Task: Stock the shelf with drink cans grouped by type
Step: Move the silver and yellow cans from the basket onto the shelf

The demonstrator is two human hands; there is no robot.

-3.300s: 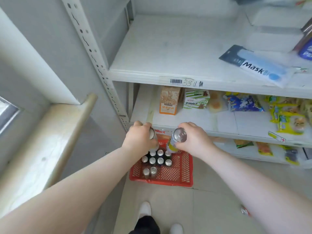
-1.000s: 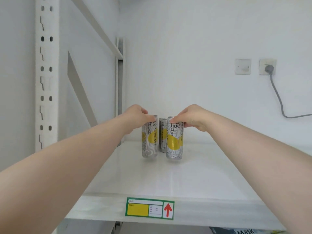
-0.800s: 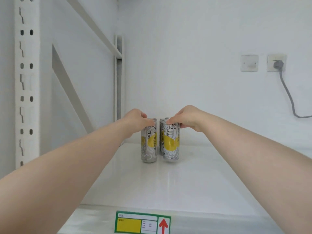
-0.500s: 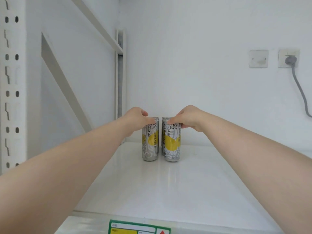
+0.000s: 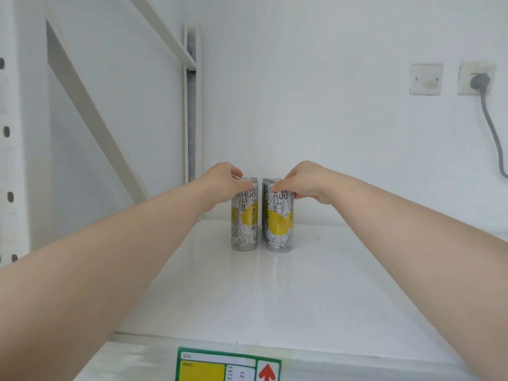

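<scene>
Two slim silver-and-yellow drink cans stand upright near the back of the white shelf. My left hand grips the top of the left can. My right hand grips the top of the right can. A narrow gap separates the two cans. Behind the right can, the edge of another matching can shows; behind the left can, a sliver of a further can top is partly hidden.
A white perforated upright and a diagonal brace bound the shelf on the left. A green-and-yellow price label sits on the front edge. On the back wall are a switch plate and a plugged socket with a grey cable.
Since a few seconds ago, both cans came up from the red basket onto the shelf. Over the last second my hands pushed them slightly further back and a little apart.
</scene>
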